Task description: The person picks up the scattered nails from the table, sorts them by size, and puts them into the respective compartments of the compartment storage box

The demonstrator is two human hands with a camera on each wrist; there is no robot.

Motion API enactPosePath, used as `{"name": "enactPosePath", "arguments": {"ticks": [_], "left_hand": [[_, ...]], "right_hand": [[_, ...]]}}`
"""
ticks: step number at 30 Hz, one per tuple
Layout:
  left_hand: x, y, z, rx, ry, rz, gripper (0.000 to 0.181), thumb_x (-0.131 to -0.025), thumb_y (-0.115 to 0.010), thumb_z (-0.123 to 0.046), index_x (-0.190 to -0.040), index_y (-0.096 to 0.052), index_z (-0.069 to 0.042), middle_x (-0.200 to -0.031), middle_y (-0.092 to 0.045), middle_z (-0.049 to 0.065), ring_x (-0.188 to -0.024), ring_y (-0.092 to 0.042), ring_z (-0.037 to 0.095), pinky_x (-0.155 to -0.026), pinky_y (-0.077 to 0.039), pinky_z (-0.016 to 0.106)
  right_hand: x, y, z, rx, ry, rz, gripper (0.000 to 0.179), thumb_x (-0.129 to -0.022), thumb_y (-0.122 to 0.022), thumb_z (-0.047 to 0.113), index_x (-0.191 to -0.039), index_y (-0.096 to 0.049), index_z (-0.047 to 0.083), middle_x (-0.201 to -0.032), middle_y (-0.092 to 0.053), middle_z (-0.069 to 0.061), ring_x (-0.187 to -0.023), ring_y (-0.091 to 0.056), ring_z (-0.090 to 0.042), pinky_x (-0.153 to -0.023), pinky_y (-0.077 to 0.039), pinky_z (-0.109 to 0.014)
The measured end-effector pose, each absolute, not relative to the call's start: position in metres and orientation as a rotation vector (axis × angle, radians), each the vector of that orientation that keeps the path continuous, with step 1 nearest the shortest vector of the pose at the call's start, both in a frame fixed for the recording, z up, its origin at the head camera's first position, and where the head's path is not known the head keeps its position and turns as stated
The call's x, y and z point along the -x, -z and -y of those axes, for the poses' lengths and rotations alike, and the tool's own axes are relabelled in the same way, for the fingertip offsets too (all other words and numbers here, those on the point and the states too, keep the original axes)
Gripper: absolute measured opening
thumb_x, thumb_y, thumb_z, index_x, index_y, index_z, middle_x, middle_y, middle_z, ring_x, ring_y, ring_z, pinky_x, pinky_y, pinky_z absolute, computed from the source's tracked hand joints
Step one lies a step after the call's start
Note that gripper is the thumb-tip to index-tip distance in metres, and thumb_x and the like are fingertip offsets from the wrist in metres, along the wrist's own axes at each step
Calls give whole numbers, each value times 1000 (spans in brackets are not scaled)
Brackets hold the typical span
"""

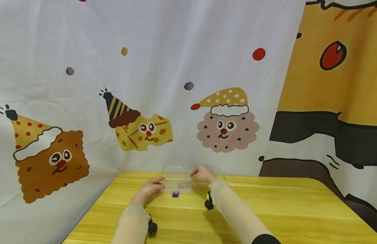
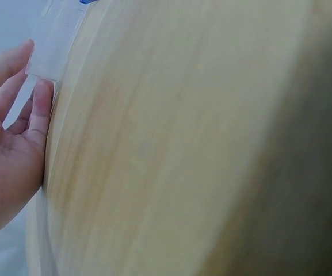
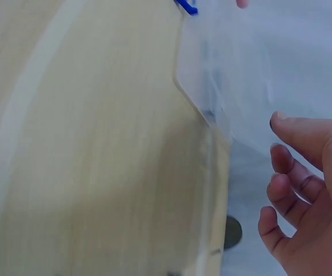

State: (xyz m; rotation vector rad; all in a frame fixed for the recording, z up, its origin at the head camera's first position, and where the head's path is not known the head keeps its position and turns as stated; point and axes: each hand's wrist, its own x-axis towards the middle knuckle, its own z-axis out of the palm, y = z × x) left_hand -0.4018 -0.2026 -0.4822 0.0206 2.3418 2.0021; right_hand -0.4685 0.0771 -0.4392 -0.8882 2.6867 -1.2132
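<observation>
At the lower centre of the head view, a clear plastic box [image 1: 184,190] sits on the yellow wood-grain table [image 1: 274,203], its transparent lid [image 1: 177,172] raised at the back and a blue latch [image 1: 175,194] at its front. Left of it, the left hand [image 1: 149,189] touches the box's end with thumb and fingers extended and spread apart. On the other side, the right hand [image 1: 203,174] is at the lid's right edge, fingers loosely bent and a narrow gap between thumb and forefinger (whether they touch the clear plastic, I cannot tell). Pale sleeves [image 1: 237,210] enter from the bottom of the frame, a small black device [image 1: 209,202] at each wrist. Across the upper frame hangs a white backdrop [image 1: 161,51] printed with cartoon biscuits and cheese in party hats.
</observation>
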Motion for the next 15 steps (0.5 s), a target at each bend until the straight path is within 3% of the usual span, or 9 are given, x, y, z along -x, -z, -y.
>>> {"name": "enactPosePath", "arguments": {"ticks": [8,15], "left_hand": [[401,484,202,-14,-2013,-2346,55,-86,-67,2,-137,-48,8,-125,-54,26,-101,-58,25,-93,-46,45],[398,479,201,-14,-2016,-2340,56,-87,-66,1,-139,-46,8,-124,-53,25,-100,-57,25,-94,-45,45]], "right_hand": [[459,426,-110,781,1284,-2665,19,-92,-63,5,-104,-70,-8,-101,-68,-14,-95,-63,-28,-82,-52,-45],[455,425,-145,740,1335,-2706,17,-92,-62,3,-102,-71,-6,-104,-68,-18,-94,-63,-27,-83,-52,-46]]}}
